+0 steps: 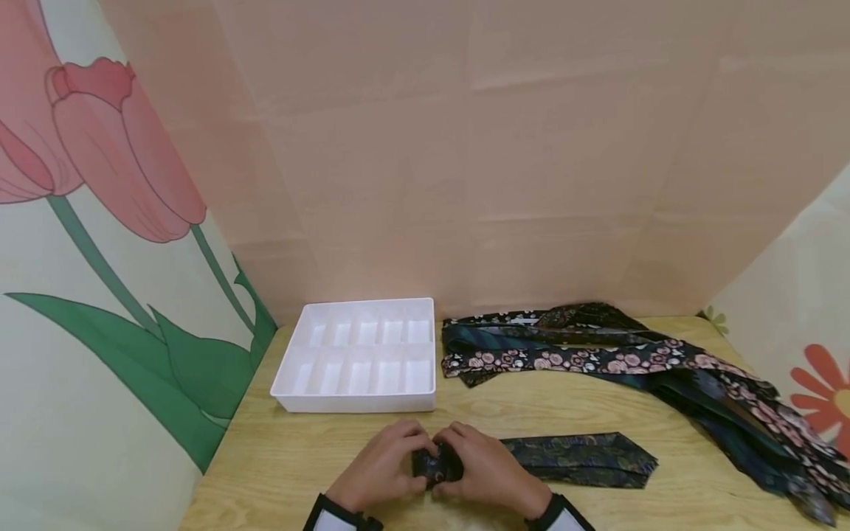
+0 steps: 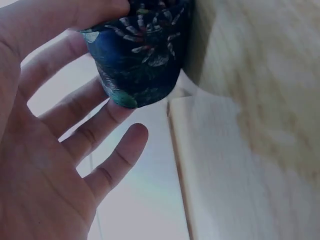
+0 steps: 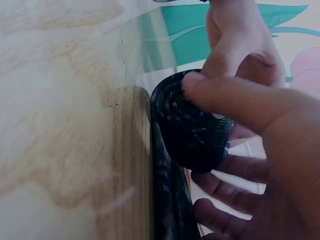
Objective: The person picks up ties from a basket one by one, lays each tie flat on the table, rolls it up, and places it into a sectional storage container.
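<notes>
On the wooden surface (image 1: 252, 464), nearer you than the white tray (image 1: 355, 403), your left grip (image 1: 387, 464) and right grip (image 1: 490, 468), partly closed, pinch a rolled dark tie (image 1: 436, 467) whose flat tail (image 1: 584, 461) trails to the right.

The rolled tie (image 1: 436, 466) is showing blue-black cloth patterned in green and pale red. At eleven o'clock, a tray (image 1: 355, 404) is gleaming white; at two, heaped ties (image 1: 551, 359) are mixing black, teal and pink roses. The bench (image 1: 505, 404) is displaying yellowish woodgrain.
</notes>
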The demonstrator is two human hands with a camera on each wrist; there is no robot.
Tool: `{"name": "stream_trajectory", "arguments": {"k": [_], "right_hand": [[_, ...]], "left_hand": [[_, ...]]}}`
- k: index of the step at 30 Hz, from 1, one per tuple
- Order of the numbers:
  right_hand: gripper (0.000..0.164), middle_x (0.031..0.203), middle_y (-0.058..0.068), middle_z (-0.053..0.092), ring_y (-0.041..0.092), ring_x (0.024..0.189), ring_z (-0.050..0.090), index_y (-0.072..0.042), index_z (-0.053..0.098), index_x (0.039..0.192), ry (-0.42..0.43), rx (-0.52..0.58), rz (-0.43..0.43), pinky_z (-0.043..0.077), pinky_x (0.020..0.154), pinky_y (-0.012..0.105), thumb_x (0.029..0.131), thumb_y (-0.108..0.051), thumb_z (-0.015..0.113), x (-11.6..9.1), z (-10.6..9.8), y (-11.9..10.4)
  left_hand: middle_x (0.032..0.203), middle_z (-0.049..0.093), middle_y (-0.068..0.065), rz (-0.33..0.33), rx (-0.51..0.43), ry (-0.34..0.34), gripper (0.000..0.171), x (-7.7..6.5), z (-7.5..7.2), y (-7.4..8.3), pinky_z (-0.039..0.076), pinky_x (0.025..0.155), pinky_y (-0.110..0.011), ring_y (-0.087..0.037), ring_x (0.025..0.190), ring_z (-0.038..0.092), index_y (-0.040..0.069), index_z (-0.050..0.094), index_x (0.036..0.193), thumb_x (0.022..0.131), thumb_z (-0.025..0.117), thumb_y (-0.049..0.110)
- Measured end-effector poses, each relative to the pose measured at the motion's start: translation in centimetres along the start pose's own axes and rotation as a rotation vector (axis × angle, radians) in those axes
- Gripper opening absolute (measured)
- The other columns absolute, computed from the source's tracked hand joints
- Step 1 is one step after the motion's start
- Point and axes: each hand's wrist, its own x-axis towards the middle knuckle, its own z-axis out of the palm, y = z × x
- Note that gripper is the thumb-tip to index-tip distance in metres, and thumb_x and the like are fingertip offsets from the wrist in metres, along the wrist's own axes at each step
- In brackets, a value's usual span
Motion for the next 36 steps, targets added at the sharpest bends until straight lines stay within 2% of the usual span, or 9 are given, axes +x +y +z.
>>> {"name": "stream_trajectory", "arguments": {"k": [2, 7, 12, 18, 23, 26, 30, 32, 36], "right_hand": [[0.054, 0.114, -0.012, 0.062, 0.002, 0.099, 0.059, -0.027, 0.069, 0.125, -0.005, 0.002, -0.010, 0.055, 0.082, 0.031, 0.084, -0.058, 0.085, 0.0, 0.0, 0.0], [0.045, 0.112, -0.012, 0.063, 0.004, 0.098, 0.060, -0.024, 0.070, 0.119, -0.014, -0.034, 0.007, 0.056, 0.083, 0.033, 0.084, -0.045, 0.087, -0.4, -0.2, -0.3], [0.052, 0.113, -0.012, 0.060, 0.003, 0.098, 0.057, -0.027, 0.069, 0.123, 0.009, -0.017, -0.028, 0.055, 0.083, 0.032, 0.084, -0.059, 0.085, -0.6, -0.1, -0.4], [0.047, 0.115, -0.011, 0.063, 0.009, 0.102, 0.054, -0.025, 0.070, 0.122, 0.014, -0.123, 0.002, 0.052, 0.089, 0.040, 0.085, -0.049, 0.086, -0.5, -0.1, -0.4], [0.052, 0.116, -0.010, 0.062, 0.008, 0.102, 0.054, -0.026, 0.070, 0.124, 0.028, -0.103, -0.018, 0.053, 0.087, 0.037, 0.084, -0.055, 0.086, -0.6, -0.2, -0.6], [0.049, 0.115, -0.011, 0.060, 0.007, 0.102, 0.055, -0.025, 0.070, 0.124, 0.046, -0.096, -0.027, 0.053, 0.087, 0.036, 0.085, -0.050, 0.087, -0.7, -0.3, -0.9], [0.045, 0.111, -0.011, 0.061, 0.009, 0.100, 0.057, -0.023, 0.071, 0.120, 0.044, -0.119, 0.016, 0.054, 0.086, 0.038, 0.082, -0.038, 0.090, -0.8, -0.5, -1.0], [0.048, 0.111, -0.011, 0.061, 0.009, 0.100, 0.056, -0.023, 0.071, 0.120, 0.035, -0.110, 0.030, 0.053, 0.085, 0.038, 0.082, -0.044, 0.090, -0.9, -0.6, -1.0], [0.052, 0.114, -0.011, 0.060, 0.006, 0.099, 0.053, -0.025, 0.070, 0.123, 0.043, -0.083, 0.003, 0.051, 0.084, 0.035, 0.084, -0.056, 0.086, -0.9, -0.5, -0.9]], "left_hand": [[0.121, 0.066, 0.013, 0.004, 0.009, 0.002, 0.034, 0.0, -0.1, 0.2, 0.054, 0.101, -0.031, -0.005, 0.114, 0.059, 0.032, 0.078, 0.115, 0.083, 0.089, 0.029], [0.127, 0.065, 0.013, -0.001, 0.015, -0.014, 0.040, 0.0, 0.5, 0.1, 0.054, 0.103, -0.032, -0.005, 0.117, 0.059, 0.034, 0.074, 0.121, 0.084, 0.089, 0.035], [0.117, 0.065, 0.014, 0.041, 0.042, 0.007, 0.032, 0.0, 0.6, 0.1, 0.053, 0.096, -0.027, -0.003, 0.109, 0.058, 0.032, 0.078, 0.114, 0.084, 0.087, 0.031], [0.128, 0.064, 0.011, 0.026, 0.065, 0.004, 0.039, 0.0, 0.2, 0.3, 0.054, 0.100, -0.032, -0.007, 0.116, 0.059, 0.033, 0.074, 0.121, 0.085, 0.089, 0.036], [0.122, 0.065, 0.012, 0.028, 0.074, -0.006, 0.033, -0.1, 0.1, 0.4, 0.053, 0.097, -0.029, -0.006, 0.112, 0.057, 0.032, 0.077, 0.115, 0.083, 0.089, 0.031], [0.121, 0.066, 0.012, 0.037, 0.090, 0.007, 0.034, 0.0, 0.1, 0.4, 0.053, 0.098, -0.029, -0.005, 0.112, 0.058, 0.032, 0.077, 0.116, 0.083, 0.089, 0.033], [0.127, 0.064, 0.012, 0.027, 0.080, -0.004, 0.040, 0.0, 0.2, 0.5, 0.054, 0.100, -0.031, -0.006, 0.116, 0.058, 0.032, 0.073, 0.121, 0.084, 0.089, 0.036], [0.127, 0.064, 0.012, 0.023, 0.076, -0.012, 0.041, 0.0, 0.3, 0.5, 0.053, 0.101, -0.031, -0.006, 0.116, 0.057, 0.032, 0.072, 0.121, 0.083, 0.088, 0.034], [0.122, 0.066, 0.012, 0.059, 0.096, 0.008, 0.036, 0.1, 0.2, 0.4, 0.053, 0.100, -0.031, -0.007, 0.116, 0.058, 0.032, 0.076, 0.117, 0.082, 0.088, 0.029]]}}
